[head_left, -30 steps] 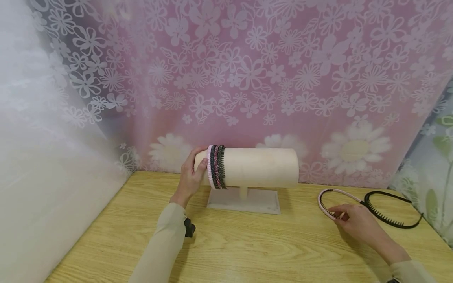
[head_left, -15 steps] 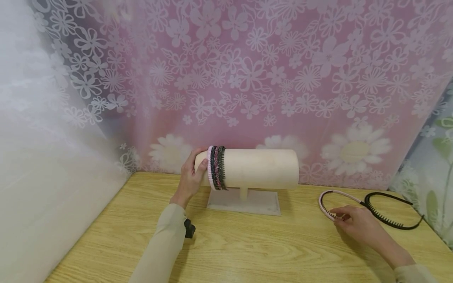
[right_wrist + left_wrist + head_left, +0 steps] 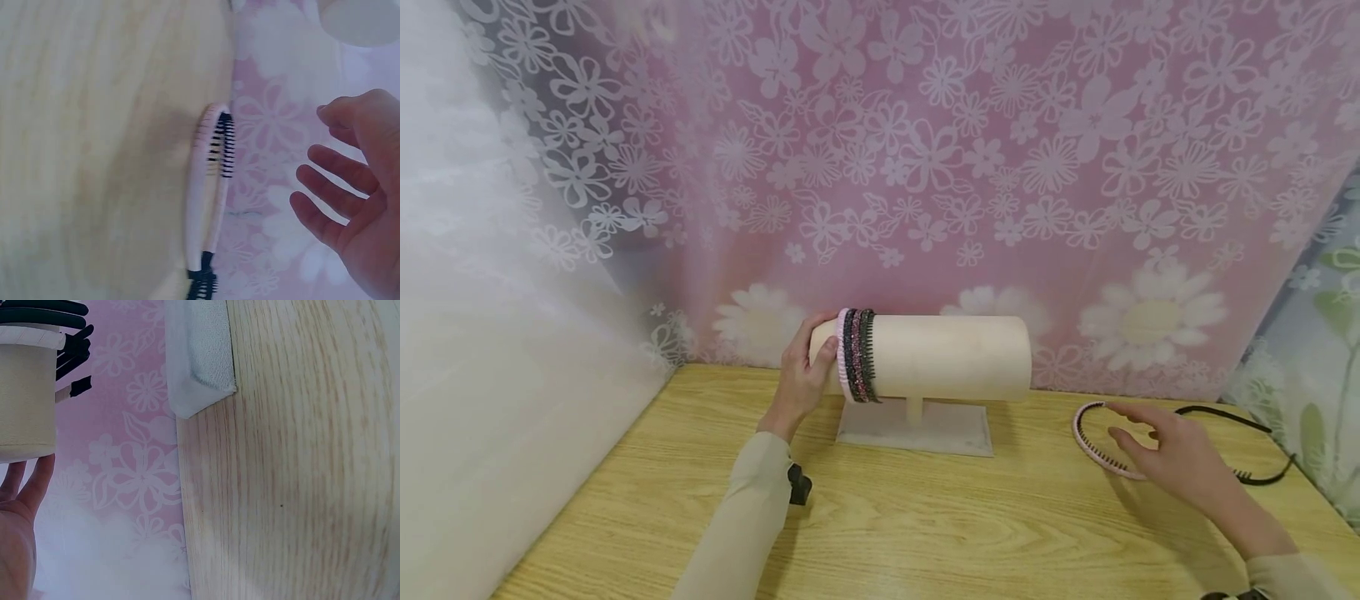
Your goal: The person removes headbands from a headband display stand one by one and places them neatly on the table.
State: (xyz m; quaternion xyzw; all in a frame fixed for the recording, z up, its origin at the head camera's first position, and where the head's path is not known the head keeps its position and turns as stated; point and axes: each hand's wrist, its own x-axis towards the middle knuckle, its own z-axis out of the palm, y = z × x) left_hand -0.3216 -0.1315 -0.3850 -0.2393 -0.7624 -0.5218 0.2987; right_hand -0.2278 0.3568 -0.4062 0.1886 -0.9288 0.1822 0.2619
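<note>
My left hand (image 3: pixel 800 375) grips the left end of a cream cylindrical headband display stand (image 3: pixel 951 357), thumb in front. Side by side on that end sit several headbands: a pink pleated one (image 3: pixel 843 357) outermost, then dark and pink glittery ones (image 3: pixel 860 357). In the left wrist view, my fingers (image 3: pixel 39 481) touch the stand's end. At the right, my right hand (image 3: pixel 1180 457) hovers over a pink toothed headband (image 3: pixel 1084 440) lying on the table, its fingers apart and holding nothing. A black toothed headband (image 3: pixel 1225 412) lies beside it, partly hidden by the hand.
The stand's flat pale base (image 3: pixel 917 435) rests on the wood-grain table (image 3: pixel 940 525). Behind rises a pink flowered curtain (image 3: pixel 925 208). A whitish sheet (image 3: pixel 512 375) borders the left side, and a flowered panel (image 3: pixel 1315 392) borders the right.
My right hand has let go of the pink headband's edge and lifted slightly, its fingers spreading. The pink headband stays on the table. My left hand keeps its grip on the stand.
</note>
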